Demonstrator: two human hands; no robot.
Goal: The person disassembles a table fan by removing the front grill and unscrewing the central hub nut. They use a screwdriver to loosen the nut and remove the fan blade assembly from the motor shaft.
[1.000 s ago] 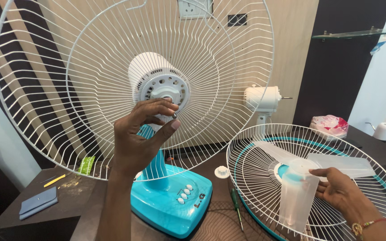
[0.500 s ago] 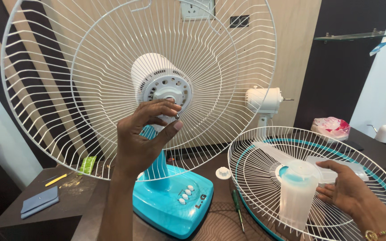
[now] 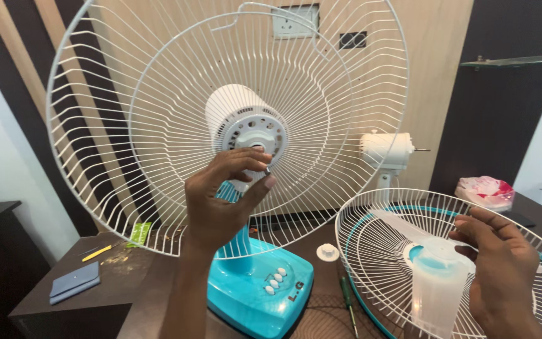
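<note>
Motor shaft just above left grip

A small fan-repair or assembly workspace set up inside a furnished room. A dark wooden table carries a turquoise table fan base with its white rear guard mounted upright, and a second wire guard lying flat with translucent fan blades on it. Another white fan motor on a stand waits behind. A green-handled screwdriver, a white plastic nut and scattered scraps lie on the table. Behind, a beige panelled wall holds a power socket, with dark panels and a glass shelf alongside.
</note>
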